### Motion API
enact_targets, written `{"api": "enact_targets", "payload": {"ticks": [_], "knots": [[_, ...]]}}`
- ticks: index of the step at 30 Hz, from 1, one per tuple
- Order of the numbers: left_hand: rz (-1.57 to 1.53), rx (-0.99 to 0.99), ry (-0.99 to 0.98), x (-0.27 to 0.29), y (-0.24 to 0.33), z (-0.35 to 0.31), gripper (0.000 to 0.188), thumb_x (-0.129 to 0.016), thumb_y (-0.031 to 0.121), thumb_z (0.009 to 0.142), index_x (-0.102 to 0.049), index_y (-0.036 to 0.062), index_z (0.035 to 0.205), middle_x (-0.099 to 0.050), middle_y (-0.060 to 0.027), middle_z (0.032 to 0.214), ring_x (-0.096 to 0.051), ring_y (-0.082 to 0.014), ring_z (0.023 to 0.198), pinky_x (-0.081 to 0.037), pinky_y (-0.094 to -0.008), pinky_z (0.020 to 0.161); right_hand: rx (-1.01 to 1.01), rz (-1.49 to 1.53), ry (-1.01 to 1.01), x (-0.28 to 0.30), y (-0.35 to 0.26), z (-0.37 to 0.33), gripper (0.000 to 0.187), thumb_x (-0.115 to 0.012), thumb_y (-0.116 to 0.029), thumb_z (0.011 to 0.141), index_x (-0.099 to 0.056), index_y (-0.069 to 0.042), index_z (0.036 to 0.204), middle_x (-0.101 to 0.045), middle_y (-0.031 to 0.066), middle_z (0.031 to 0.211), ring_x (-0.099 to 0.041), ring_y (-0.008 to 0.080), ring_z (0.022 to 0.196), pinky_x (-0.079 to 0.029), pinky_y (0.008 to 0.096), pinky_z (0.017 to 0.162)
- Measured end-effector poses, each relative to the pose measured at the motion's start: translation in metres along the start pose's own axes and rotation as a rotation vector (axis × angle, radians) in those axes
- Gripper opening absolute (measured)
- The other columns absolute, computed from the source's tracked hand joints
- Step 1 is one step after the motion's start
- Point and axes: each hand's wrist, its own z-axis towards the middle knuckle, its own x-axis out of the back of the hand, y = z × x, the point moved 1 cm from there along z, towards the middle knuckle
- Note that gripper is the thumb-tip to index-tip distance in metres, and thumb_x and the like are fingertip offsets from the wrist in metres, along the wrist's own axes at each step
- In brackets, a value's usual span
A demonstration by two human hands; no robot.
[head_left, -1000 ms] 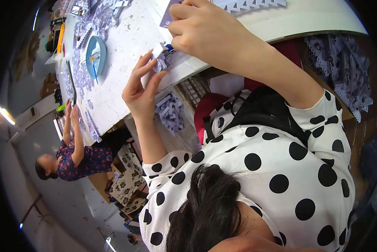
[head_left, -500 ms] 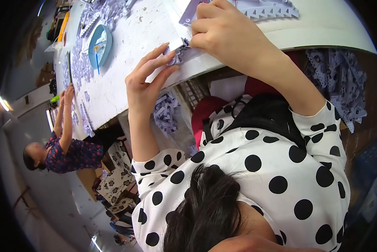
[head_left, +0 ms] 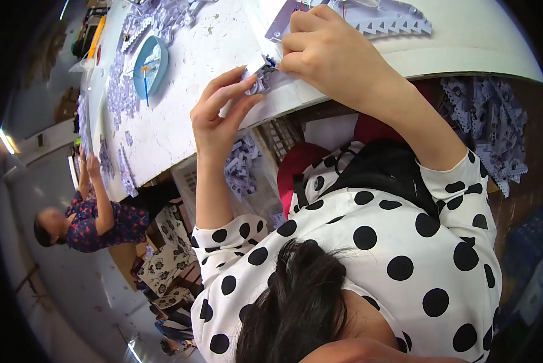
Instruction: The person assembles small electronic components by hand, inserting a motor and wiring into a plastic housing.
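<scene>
Between its thumb and fingers, my left hand [head_left: 218, 115] grips a small pale lilac plastic part [head_left: 257, 83] over the table's near edge. A dark blue bit shows at the part's upper right end. My right hand [head_left: 329, 57] is closed in a pinch right beside that end. Whatever lies between its fingertips is too small and hidden to name. Just behind my right hand, partly covered by it, rests a larger pale lilac plastic piece [head_left: 398, 21] with a row of triangular teeth and thin red wires near it.
On the white table [head_left: 190, 66] stands a light blue dish [head_left: 150, 68] with a blue stick [head_left: 146, 91]. Heaps of lilac parts [head_left: 123, 91] lie around it. More parts fill a bag [head_left: 242, 166] below the table and a pile [head_left: 486, 130] at right. A co-worker [head_left: 105, 218] works at left.
Both my hands stay at the small part, with only a slight shift rightward and down in the picture. At left, the co-worker's hands have moved lower, with a long lilac strip now above them.
</scene>
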Motion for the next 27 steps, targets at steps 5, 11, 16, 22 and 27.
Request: {"api": "enact_targets", "payload": {"ticks": [5,11,16,22,27], "knots": [[0.175,-0.019,-0.054,0.002,0.021,0.01,0.031,-0.082,-0.001,0.078,-0.077,0.0068,0.108,-0.071,-0.0125,0.116,-0.071,-0.0226,0.099,-0.057,-0.0321,0.086,0.013,-0.011,-0.028,0.0,0.002,0.001,0.011,-0.062,-0.015,0.077,-0.069,-0.008,0.073,-0.065,0.0048,0.08,-0.059,0.0216,0.094,-0.044,0.0353,0.091],[0.252,0.056,-0.126,0.008,0.04,0.017,0.026,-0.08,0.005,0.081,-0.077,0.0062,0.107,-0.073,-0.0124,0.114,-0.071,-0.0242,0.102,-0.056,-0.0328,0.087,0.024,-0.076,-0.052,0.004,-0.001,0.007,0.012,-0.061,-0.015,0.078,-0.069,-0.007,0.073,-0.065,0.0051,0.08,-0.059,0.021,0.095,-0.044,0.034,0.091],[0.316,-0.059,-0.153,0.012,0.027,0.016,0.026,-0.08,0.005,0.082,-0.077,0.0067,0.107,-0.072,-0.0129,0.117,-0.07,-0.0244,0.108,-0.054,-0.0331,0.093,0.08,0.045,0.054,-0.015,-0.001,0.013,0.021,-0.07,-0.012,0.083,-0.069,-0.01,0.104,-0.068,0.0021,0.098,-0.063,0.0207,0.1,-0.048,0.0347,0.087],[-0.155,0.225,-0.139,0.014,0.002,0.01,0.028,-0.073,-0.005,0.086,-0.073,-0.0015,0.114,-0.07,-0.0141,0.125,-0.064,-0.0184,0.116,-0.049,-0.0331,0.102,0.039,-0.045,-0.039,-0.028,0.001,0.022,0.014,-0.063,-0.018,0.078,-0.073,-0.011,0.073,-0.07,0.0039,0.08,-0.062,0.022,0.095,-0.046,0.0359,0.087],[-0.198,0.251,-0.175,0.023,-0.002,0.016,0.029,-0.067,-0.007,0.092,-0.067,-0.0071,0.121,-0.067,-0.0181,0.127,-0.063,-0.0211,0.117,-0.05,-0.0324,0.102,0.012,0.007,-0.022,-0.031,0.01,0.033,0.018,-0.063,-0.021,0.079,-0.077,-0.01,0.077,-0.074,0.0066,0.081,-0.065,0.0232,0.096,-0.048,0.0367,0.087]]}}
